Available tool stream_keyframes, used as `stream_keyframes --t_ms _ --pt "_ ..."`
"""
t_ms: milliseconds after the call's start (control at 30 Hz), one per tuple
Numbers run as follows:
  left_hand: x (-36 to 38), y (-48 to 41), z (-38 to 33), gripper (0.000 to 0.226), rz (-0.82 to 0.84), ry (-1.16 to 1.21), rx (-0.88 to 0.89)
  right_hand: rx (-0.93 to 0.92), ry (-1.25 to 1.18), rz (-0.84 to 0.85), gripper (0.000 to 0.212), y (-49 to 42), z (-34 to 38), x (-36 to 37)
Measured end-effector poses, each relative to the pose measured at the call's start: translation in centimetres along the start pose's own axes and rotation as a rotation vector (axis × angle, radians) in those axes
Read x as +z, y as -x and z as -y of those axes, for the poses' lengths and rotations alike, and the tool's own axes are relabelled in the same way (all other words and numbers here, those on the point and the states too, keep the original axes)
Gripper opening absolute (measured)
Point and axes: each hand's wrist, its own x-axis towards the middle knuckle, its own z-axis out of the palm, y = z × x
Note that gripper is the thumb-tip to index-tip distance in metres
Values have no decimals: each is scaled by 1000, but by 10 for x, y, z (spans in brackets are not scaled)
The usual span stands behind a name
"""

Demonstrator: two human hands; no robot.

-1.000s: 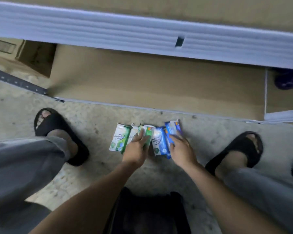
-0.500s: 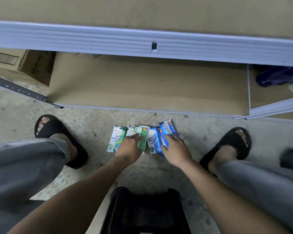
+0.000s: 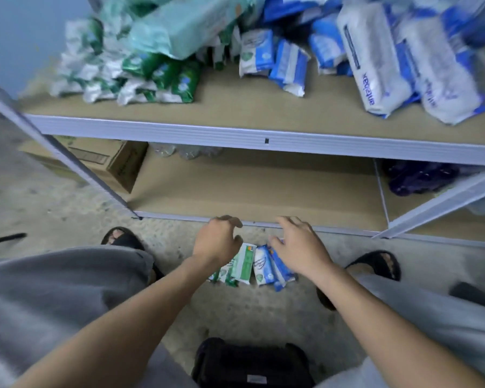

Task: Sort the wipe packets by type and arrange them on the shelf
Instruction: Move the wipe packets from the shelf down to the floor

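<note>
A short row of small wipe packets lies on the concrete floor in front of the shelf: green and white packets on the left, blue and white packets on the right. My left hand hovers above the green ones, fingers loosely curled, holding nothing. Over the blue ones my right hand is lifted with fingers spread and holds nothing. On the upper shelf board lie a heap of green packets at the left and blue packets with large white and blue packs at the right.
The lower shelf board is bare in the middle. A cardboard box stands at its left, dark purple packs at its right. A grey upright slants at the left. My sandalled feet flank the packets; a black stool is below.
Both hands have lifted off the floor packets and now hover above them. The view has tilted up, bringing the upper shelf with its piles into sight.
</note>
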Motion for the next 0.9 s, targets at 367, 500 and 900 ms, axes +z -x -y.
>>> stream_keyframes --t_ms 367,500,900 --pt "-152 26 -14 21 -488 -140 182 -233 -65 -355 44 28 72 -123" --pt "-193 23 -13 19 -585 -122 203 -288 -89 -471 40 16 92 -156" --pt "-262 -31 16 33 -946 101 -26 -255 -11 -632 40 -79 96 -194"
